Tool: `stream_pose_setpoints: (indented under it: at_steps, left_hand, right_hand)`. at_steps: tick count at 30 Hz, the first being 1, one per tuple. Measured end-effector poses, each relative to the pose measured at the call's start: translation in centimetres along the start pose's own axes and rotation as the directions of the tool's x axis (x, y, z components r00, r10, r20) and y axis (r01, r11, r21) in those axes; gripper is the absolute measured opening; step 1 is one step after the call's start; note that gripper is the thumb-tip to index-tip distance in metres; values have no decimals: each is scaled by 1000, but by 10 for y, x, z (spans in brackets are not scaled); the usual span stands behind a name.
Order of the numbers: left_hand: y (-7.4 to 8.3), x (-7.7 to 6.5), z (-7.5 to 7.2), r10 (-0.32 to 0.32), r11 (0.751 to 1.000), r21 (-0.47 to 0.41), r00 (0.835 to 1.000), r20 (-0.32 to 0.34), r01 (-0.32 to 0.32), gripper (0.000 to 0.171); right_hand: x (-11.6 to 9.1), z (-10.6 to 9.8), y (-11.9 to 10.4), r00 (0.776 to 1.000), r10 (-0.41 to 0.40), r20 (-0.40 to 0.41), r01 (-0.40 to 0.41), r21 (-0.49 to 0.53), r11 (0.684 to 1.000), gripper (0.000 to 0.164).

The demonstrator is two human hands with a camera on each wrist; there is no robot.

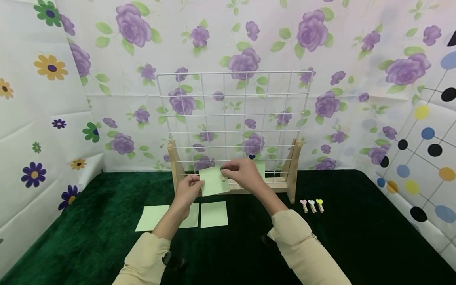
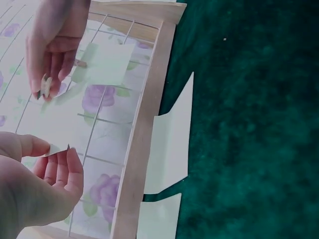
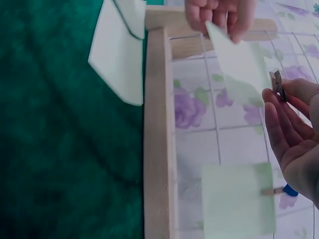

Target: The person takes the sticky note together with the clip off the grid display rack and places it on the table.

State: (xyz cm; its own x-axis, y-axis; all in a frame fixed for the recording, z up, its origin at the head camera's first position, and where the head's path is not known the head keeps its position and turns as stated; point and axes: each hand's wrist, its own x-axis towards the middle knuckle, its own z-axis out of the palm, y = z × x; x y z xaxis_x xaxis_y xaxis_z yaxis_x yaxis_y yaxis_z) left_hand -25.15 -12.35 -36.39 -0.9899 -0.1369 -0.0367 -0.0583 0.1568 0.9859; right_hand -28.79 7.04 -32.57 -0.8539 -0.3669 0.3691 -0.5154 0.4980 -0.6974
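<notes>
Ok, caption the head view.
Left hand holds pale green square paper, right hand a wooden clothespin, before a white wire grid.

Purple-flowered sheeting hangs behind a dark green, apparently velvety cloth.

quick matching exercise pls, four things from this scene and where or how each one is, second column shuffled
1. left hand
2. right hand
3. three heart pegs
4. white wire grid

A. lie on the green cloth
B. pinches a pale green note
C. held up by the wooden stand
D. holds a single peg

Pairs: 1-B, 2-D, 3-A, 4-C
</notes>
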Motion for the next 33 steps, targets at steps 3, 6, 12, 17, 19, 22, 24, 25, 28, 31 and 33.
stream_pose_setpoints:
  at_steps: [3,6,12,17,19,22,24,25,28,31,33]
  left_hand:
    - [-3,-3,-1,0,1000,21,1000,30,-1,24]
    - [-7,-6,0,-9,999,34,998,60,6,23]
    - [-14,-9,2,-23,999,48,997,78,19,18]
    - [-19,-12,6,-36,999,41,995,97,32,17]
    - [-20,-12,8,-37,999,34,994,105,34,16]
    - [-23,-13,12,-43,999,32,993,114,39,16]
    - [-24,-14,15,-47,999,34,991,121,43,17]
    - [-24,-15,16,-49,998,38,991,127,45,18]
    - [-26,-16,21,-51,998,49,988,147,44,20]
    - [-27,-17,25,-51,997,57,985,164,42,20]
    - [-26,-18,29,-48,998,59,984,173,38,20]
  right_hand:
    - [-6,-5,10,1000,-8,10,8,-17,1000,20]
    - [-13,-12,19,1000,1,17,0,-30,1000,22]
    - [-26,-29,40,998,7,64,-2,-76,997,21]
    - [-40,-44,56,995,24,94,-11,-134,991,17]
    - [-47,-50,62,994,32,100,-16,-159,987,18]
    - [-58,-61,74,993,42,109,-21,-188,982,18]
    - [-65,-68,82,992,55,117,-30,-203,979,18]
    - [-68,-72,86,991,61,120,-34,-211,977,18]
    - [-77,-83,96,987,96,129,-65,-221,973,18]
    - [-85,-93,102,986,123,112,-96,-225,970,19]
    - [-89,-100,105,985,142,96,-118,-216,969,20]
